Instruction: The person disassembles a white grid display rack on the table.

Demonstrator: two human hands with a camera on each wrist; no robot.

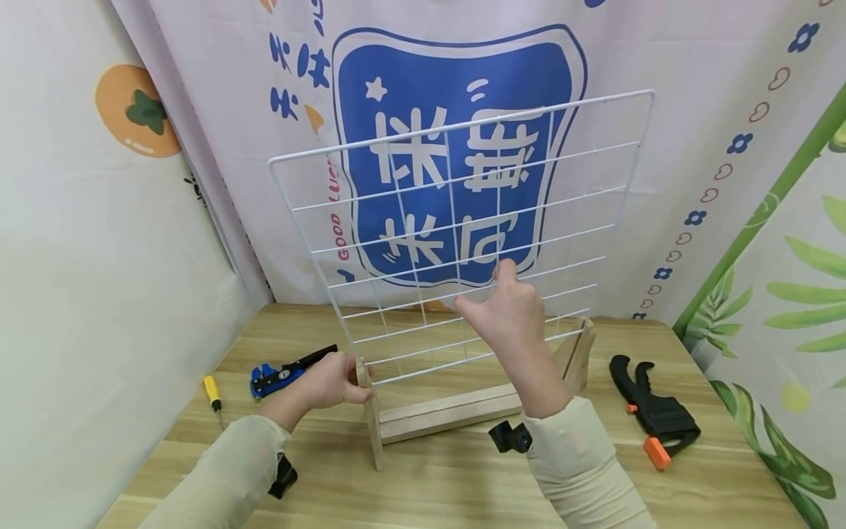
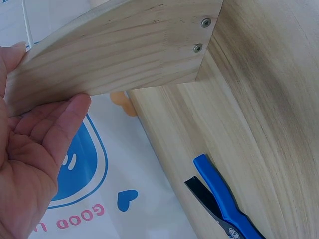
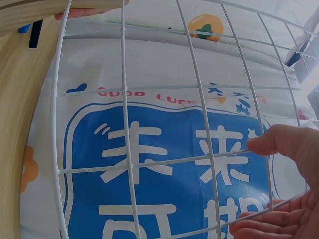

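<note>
A white wire grid (image 1: 447, 129) stands upright, leaning slightly, in a wooden stand with a low crossbar (image 1: 449, 417) and two side panels. The left hand (image 1: 325, 382) grips the upper end of the near left side panel (image 2: 119, 55), thumb on one edge and fingers curled round the other. Two screw heads (image 2: 205, 23) show at the panel's far end in the left wrist view. On the lower middle part of the grid, the right hand (image 1: 512, 312) holds the wires, with the thumb (image 3: 269, 139) on one wire and the fingers (image 3: 274, 219) at a neighbouring one.
Left of the stand lie a blue and black hand tool (image 1: 274, 378) and a yellow-handled screwdriver (image 1: 212, 389). A black clamp with orange parts (image 1: 661, 419) lies at the right of the wooden table (image 1: 449, 488). A printed curtain (image 1: 297, 242) hangs behind.
</note>
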